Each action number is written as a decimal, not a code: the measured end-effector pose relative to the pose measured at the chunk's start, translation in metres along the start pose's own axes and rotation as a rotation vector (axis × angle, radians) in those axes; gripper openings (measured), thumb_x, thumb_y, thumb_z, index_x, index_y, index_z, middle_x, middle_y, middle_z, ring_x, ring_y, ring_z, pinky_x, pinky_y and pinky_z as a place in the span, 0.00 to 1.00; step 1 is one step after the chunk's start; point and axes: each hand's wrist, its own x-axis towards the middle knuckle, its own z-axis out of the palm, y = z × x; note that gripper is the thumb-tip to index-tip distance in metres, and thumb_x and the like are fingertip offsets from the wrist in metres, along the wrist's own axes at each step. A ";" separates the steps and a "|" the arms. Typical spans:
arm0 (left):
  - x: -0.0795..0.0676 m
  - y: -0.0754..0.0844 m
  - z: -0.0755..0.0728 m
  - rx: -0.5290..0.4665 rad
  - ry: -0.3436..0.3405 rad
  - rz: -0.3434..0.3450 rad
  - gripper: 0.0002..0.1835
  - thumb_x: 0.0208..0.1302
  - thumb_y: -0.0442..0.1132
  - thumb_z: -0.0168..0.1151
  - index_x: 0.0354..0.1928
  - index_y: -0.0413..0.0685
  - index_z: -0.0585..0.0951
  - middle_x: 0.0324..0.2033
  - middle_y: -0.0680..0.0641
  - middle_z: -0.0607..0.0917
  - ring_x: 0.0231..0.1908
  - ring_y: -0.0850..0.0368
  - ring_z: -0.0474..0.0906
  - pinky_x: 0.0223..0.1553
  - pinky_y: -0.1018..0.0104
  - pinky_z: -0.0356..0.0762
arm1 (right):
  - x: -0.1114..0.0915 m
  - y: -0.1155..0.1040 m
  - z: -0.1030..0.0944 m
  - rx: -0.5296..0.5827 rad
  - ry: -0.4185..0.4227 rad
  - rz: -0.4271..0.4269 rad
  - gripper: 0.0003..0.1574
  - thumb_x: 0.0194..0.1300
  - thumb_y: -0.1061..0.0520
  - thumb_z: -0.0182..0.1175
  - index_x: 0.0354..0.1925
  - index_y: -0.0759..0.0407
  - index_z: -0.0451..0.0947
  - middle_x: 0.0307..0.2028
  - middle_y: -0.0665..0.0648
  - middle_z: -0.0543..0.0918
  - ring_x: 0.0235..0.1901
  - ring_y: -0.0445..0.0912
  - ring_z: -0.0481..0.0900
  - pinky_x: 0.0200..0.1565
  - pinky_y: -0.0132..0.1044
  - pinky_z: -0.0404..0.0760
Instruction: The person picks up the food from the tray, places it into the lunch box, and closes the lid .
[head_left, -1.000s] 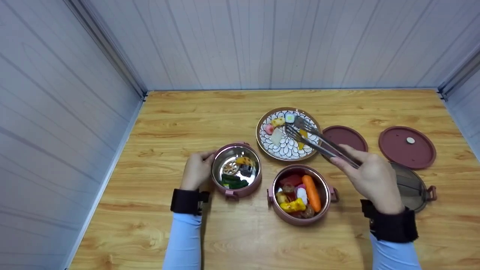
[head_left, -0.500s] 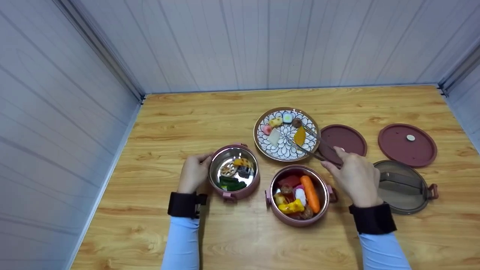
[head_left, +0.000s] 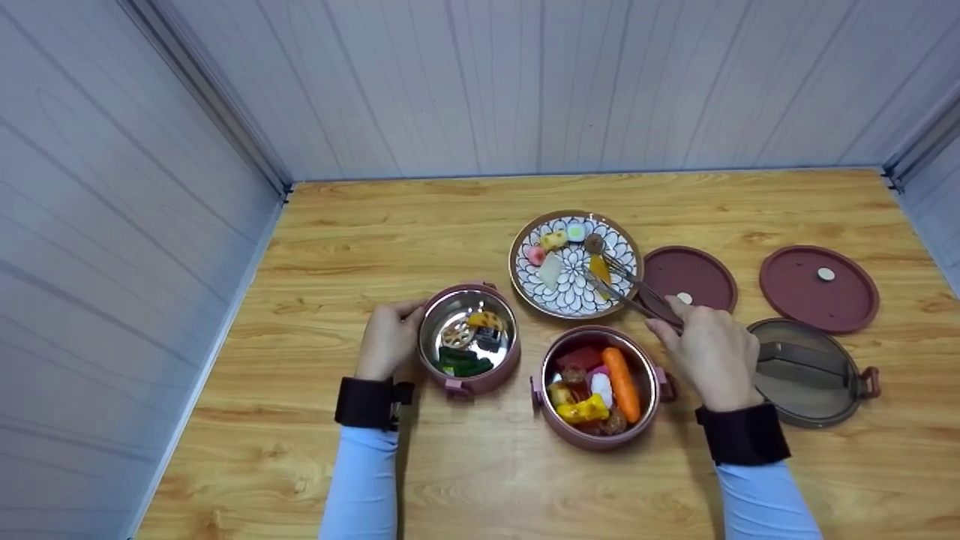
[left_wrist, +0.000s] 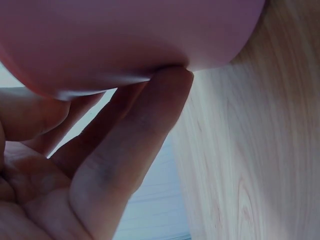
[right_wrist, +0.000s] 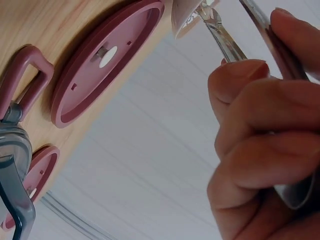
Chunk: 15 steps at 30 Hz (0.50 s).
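Observation:
My left hand [head_left: 388,342] touches the outer left wall of a pink round lunch box [head_left: 507,369]; in the left wrist view its fingertips [left_wrist: 172,82] lie against the smooth pink side. Lotus root slices [head_left: 457,334] and green vegetable pieces [head_left: 465,364] are inside the box. My right hand [head_left: 712,349] grips metal tongs [head_left: 624,299]. The fork-like tips are spread over a patterned plate [head_left: 574,300], on either side of a flat yellow food piece [head_left: 599,271]. In the right wrist view, curled fingers wrap the tongs [right_wrist: 222,37].
A second pink lunch box [head_left: 600,444] holds a carrot [head_left: 621,384] and other food. More food pieces, including a brown ball [head_left: 594,242], lie on the plate. Two dark red lids [head_left: 694,274] [head_left: 817,300] and a smoky clear lid [head_left: 806,397] lie at right.
My right hand has come down and left with the tongs, and their tips have moved from the brown ball to around the yellow piece. My left hand stays at the box.

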 end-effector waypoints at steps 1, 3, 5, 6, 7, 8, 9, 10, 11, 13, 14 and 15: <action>0.000 0.000 0.000 -0.001 -0.001 -0.006 0.13 0.70 0.31 0.58 0.51 0.33 0.84 0.49 0.35 0.85 0.54 0.42 0.79 0.59 0.51 0.73 | 0.000 0.000 0.000 -0.002 0.000 -0.002 0.31 0.62 0.44 0.68 0.59 0.59 0.80 0.35 0.76 0.83 0.17 0.59 0.73 0.15 0.45 0.61; 0.000 0.000 -0.001 0.004 -0.001 -0.005 0.13 0.70 0.31 0.57 0.51 0.33 0.84 0.49 0.35 0.84 0.55 0.42 0.79 0.59 0.51 0.73 | 0.001 -0.001 -0.001 -0.008 -0.003 -0.006 0.31 0.62 0.44 0.69 0.59 0.58 0.80 0.31 0.74 0.82 0.16 0.56 0.70 0.15 0.44 0.60; 0.000 -0.001 -0.002 0.009 0.004 0.003 0.13 0.70 0.31 0.57 0.51 0.33 0.84 0.48 0.35 0.85 0.54 0.42 0.79 0.59 0.51 0.74 | 0.001 -0.001 -0.002 -0.014 -0.004 -0.009 0.31 0.61 0.44 0.69 0.58 0.58 0.81 0.29 0.74 0.81 0.15 0.55 0.69 0.15 0.44 0.61; 0.000 -0.002 -0.002 0.015 0.006 0.013 0.12 0.70 0.30 0.57 0.50 0.32 0.84 0.48 0.35 0.85 0.54 0.42 0.79 0.58 0.51 0.74 | 0.001 -0.001 -0.003 -0.013 -0.005 -0.011 0.31 0.61 0.43 0.69 0.58 0.58 0.81 0.29 0.74 0.81 0.15 0.55 0.69 0.14 0.44 0.61; 0.000 -0.002 -0.002 0.022 0.009 0.021 0.12 0.69 0.30 0.58 0.50 0.32 0.84 0.48 0.35 0.85 0.54 0.42 0.80 0.58 0.50 0.74 | 0.001 -0.001 -0.003 -0.011 -0.008 -0.012 0.32 0.61 0.43 0.69 0.58 0.58 0.81 0.31 0.75 0.81 0.16 0.56 0.70 0.14 0.44 0.62; -0.001 -0.003 -0.001 0.028 0.011 0.028 0.12 0.69 0.30 0.58 0.50 0.32 0.84 0.47 0.35 0.85 0.53 0.42 0.80 0.58 0.50 0.74 | 0.001 -0.001 -0.004 -0.009 -0.010 -0.013 0.32 0.61 0.42 0.69 0.58 0.57 0.81 0.29 0.74 0.81 0.16 0.56 0.70 0.14 0.44 0.62; -0.001 -0.003 -0.001 0.030 0.013 0.032 0.12 0.69 0.30 0.58 0.50 0.32 0.84 0.47 0.35 0.85 0.53 0.42 0.80 0.57 0.51 0.74 | 0.001 0.000 -0.004 -0.007 -0.012 -0.013 0.32 0.61 0.42 0.69 0.58 0.57 0.81 0.29 0.74 0.81 0.16 0.56 0.70 0.14 0.43 0.62; -0.001 -0.004 -0.001 0.030 0.012 0.034 0.12 0.69 0.30 0.58 0.49 0.32 0.84 0.47 0.35 0.85 0.53 0.42 0.80 0.57 0.50 0.74 | 0.001 0.000 -0.005 -0.003 -0.014 -0.012 0.32 0.61 0.42 0.68 0.58 0.57 0.81 0.27 0.73 0.81 0.16 0.56 0.70 0.14 0.43 0.62; 0.000 -0.004 -0.001 0.029 0.010 0.033 0.12 0.69 0.30 0.58 0.50 0.32 0.84 0.47 0.35 0.85 0.53 0.42 0.80 0.57 0.51 0.74 | 0.000 0.000 -0.005 0.002 -0.014 -0.015 0.32 0.61 0.42 0.69 0.58 0.57 0.81 0.23 0.71 0.79 0.15 0.55 0.69 0.14 0.42 0.61; 0.000 -0.003 -0.001 0.026 0.006 0.031 0.12 0.69 0.30 0.57 0.50 0.31 0.84 0.47 0.35 0.85 0.54 0.42 0.80 0.58 0.50 0.74 | 0.000 0.001 -0.006 0.006 -0.018 -0.017 0.32 0.61 0.41 0.68 0.58 0.57 0.81 0.17 0.65 0.74 0.14 0.52 0.66 0.14 0.41 0.60; 0.000 -0.003 -0.001 0.022 0.006 0.030 0.12 0.69 0.30 0.57 0.50 0.31 0.84 0.47 0.35 0.85 0.54 0.42 0.80 0.58 0.51 0.74 | 0.000 0.001 -0.006 0.005 -0.020 -0.017 0.32 0.61 0.41 0.69 0.58 0.57 0.81 0.14 0.61 0.69 0.14 0.51 0.63 0.14 0.41 0.59; 0.000 -0.003 0.000 0.020 0.005 0.031 0.12 0.69 0.30 0.57 0.50 0.31 0.84 0.48 0.35 0.85 0.54 0.42 0.79 0.58 0.51 0.74 | 0.000 0.001 -0.006 0.004 -0.021 -0.018 0.32 0.61 0.41 0.69 0.58 0.56 0.81 0.13 0.59 0.68 0.14 0.50 0.62 0.14 0.40 0.58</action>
